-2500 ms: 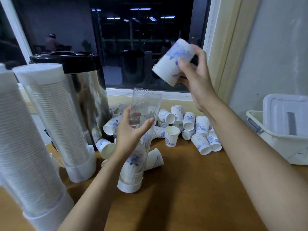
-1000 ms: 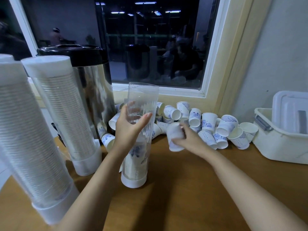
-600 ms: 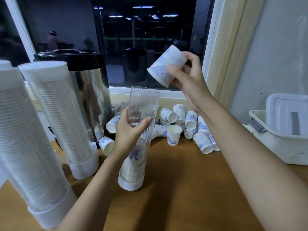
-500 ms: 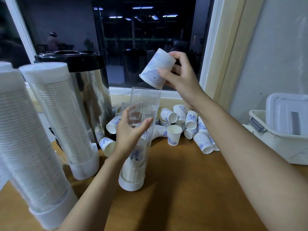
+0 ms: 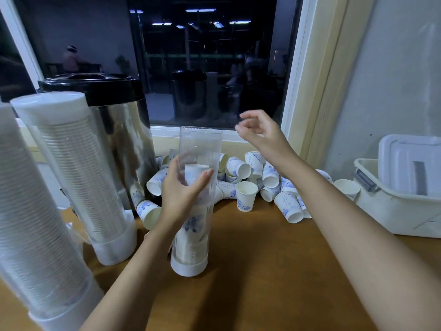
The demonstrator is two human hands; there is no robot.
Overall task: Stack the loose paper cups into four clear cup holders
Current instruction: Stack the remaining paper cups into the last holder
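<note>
The brown bench (image 5: 262, 283) bore a full holder (image 5: 31, 235) at its near left and a second full holder (image 5: 81, 168) just behind it. A steel urn (image 5: 124, 139) stood at the back left. A part-filled holder (image 5: 188, 266) stood upright mid-bench. Loose cups (image 5: 245, 194) lay heaped along the back edge, and a white bin (image 5: 393, 211) sat at the right.

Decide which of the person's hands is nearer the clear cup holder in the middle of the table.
Left. The left hand grips the clear cup holder around its middle; the right hand hangs empty, above and right of its open top.
</note>
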